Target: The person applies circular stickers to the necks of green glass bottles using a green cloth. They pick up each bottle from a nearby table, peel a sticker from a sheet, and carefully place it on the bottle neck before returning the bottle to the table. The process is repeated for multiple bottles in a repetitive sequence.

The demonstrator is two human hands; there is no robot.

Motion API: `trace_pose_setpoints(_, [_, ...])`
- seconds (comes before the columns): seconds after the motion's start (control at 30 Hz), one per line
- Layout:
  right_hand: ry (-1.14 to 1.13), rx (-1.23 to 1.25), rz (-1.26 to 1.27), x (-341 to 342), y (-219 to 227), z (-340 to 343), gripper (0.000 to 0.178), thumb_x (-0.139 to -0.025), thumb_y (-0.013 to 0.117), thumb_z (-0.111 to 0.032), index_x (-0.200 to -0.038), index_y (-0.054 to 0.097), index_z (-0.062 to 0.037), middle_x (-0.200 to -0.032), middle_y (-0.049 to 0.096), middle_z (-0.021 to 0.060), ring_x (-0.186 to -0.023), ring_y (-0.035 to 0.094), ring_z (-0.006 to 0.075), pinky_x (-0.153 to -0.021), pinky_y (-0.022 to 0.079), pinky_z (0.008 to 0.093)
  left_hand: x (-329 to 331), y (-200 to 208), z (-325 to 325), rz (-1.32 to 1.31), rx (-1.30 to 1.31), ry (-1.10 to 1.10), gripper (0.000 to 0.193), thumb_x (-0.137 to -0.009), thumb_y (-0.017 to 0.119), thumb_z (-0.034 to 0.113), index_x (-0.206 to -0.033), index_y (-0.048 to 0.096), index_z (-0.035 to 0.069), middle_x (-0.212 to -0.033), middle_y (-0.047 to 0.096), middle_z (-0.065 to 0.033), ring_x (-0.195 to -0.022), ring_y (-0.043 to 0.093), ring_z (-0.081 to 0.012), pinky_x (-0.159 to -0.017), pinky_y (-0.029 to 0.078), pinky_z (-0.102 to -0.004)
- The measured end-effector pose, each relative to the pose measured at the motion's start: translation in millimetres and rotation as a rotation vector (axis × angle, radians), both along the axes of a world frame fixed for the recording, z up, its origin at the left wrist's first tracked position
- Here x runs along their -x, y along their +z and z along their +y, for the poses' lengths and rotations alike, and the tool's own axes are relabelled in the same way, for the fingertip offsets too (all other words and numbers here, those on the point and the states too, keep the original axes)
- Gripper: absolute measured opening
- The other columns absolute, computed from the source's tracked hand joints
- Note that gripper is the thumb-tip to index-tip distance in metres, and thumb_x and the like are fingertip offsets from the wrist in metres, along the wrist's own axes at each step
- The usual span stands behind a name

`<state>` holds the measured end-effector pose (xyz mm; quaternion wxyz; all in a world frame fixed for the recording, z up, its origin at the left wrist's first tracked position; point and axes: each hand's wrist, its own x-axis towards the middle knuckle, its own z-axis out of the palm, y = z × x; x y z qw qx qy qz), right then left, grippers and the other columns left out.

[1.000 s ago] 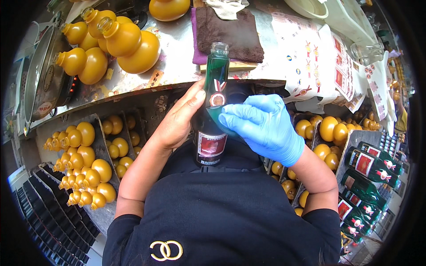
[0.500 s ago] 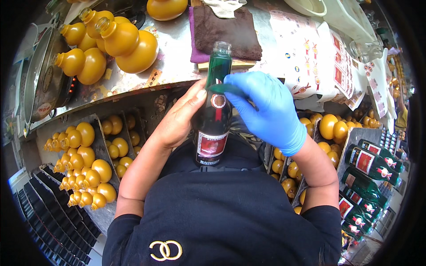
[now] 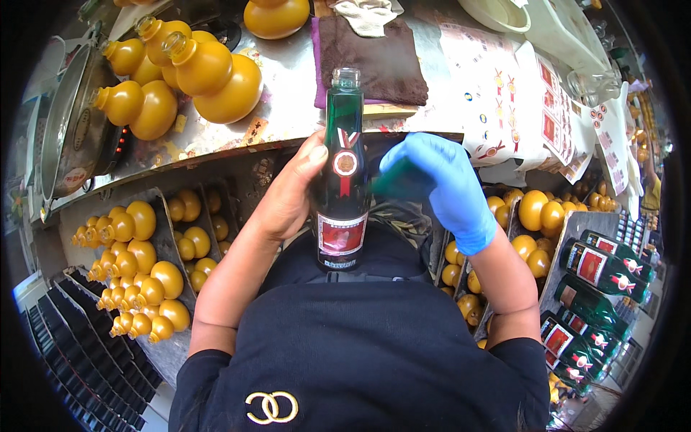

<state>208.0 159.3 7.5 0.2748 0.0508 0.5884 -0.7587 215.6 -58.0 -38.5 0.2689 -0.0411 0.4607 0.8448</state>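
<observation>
A dark green glass bottle (image 3: pixel 342 189) stands upright against my lap, its neck open at the top. It carries a red-and-white medal sticker (image 3: pixel 345 164) with a ribbon and, lower down, a red label (image 3: pixel 342 235) with a pale border. My left hand (image 3: pixel 289 189) is wrapped round the bottle's left side, thumb by the shoulder. In its blue glove, my right hand (image 3: pixel 448 189) grips a flat, dark green piece (image 3: pixel 403 180), blurred by motion, just right of the bottle. Its exact kind does not show.
Ahead runs a worktable with a brown folded towel (image 3: pixel 374 61), sticker sheets (image 3: pixel 497 108) and yellow gourd-shaped bottles (image 3: pixel 227 86). Racks on the left hold more yellow gourd-shaped bottles (image 3: pixel 144 252). Labelled green bottles (image 3: pixel 590 299) lie at the right.
My right hand has drawn the green piece off the bottle, down and to the right, uncovering the ribbon above the medal. The bottle has turned slightly in my left hand and leans less.
</observation>
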Motion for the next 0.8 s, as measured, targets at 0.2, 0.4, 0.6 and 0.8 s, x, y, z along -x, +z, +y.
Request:
trace_pose_setpoints(0.2, [0.016,-0.076,0.126,18,-2,-21,0.039,-0.088,0.066,-0.030,-0.113,0.063,-0.0004,-0.089,0.064,0.0034,-0.073,0.055,0.0070,-0.069,0.046,0.0225,-2,4,2,0.019,0.065,-0.034,0.057,-0.096,0.052,0.036,-0.139,0.038,0.002,-0.129,0.053,-0.0101,-0.114,0.054,-0.0162,-0.101,0.043,-0.0336])
trace_pose_setpoints(0.4, [0.377,-0.120,0.154,-9,-44,-41,0.074,-0.071,0.083,-0.032,-0.127,0.048,0.0019,-0.115,0.062,0.0118,-0.105,0.059,0.0162,-0.095,0.046,0.0324,4,-2,-16,0.298,0.479,-0.054,0.046,-0.095,0.048,0.027,-0.133,0.046,0.000,-0.126,0.049,-0.0083,-0.121,0.045,-0.0168,-0.107,0.031,-0.0321])
trace_pose_setpoints(0.6, [0.416,-0.047,0.139,-5,-48,-55,0.068,-0.070,0.083,-0.032,-0.120,0.051,0.0016,-0.112,0.064,0.0111,-0.101,0.060,0.0158,-0.092,0.047,0.0313,19,20,-39,0.394,0.495,-0.063,0.060,-0.092,0.057,0.023,-0.142,0.034,-0.001,-0.133,0.051,-0.0141,-0.122,0.051,-0.0223,-0.104,0.039,-0.0357])
trace_pose_setpoints(0.8, [0.473,0.017,0.100,-2,-48,-58,0.063,-0.071,0.083,-0.030,-0.118,0.054,0.0002,-0.106,0.065,0.0083,-0.096,0.060,0.0138,-0.091,0.048,0.0304,32,25,-51,0.394,0.248,-0.102,0.065,-0.090,0.058,0.019,-0.143,0.028,-0.003,-0.134,0.048,-0.0253,-0.120,0.055,-0.0334,-0.101,0.045,-0.0422])
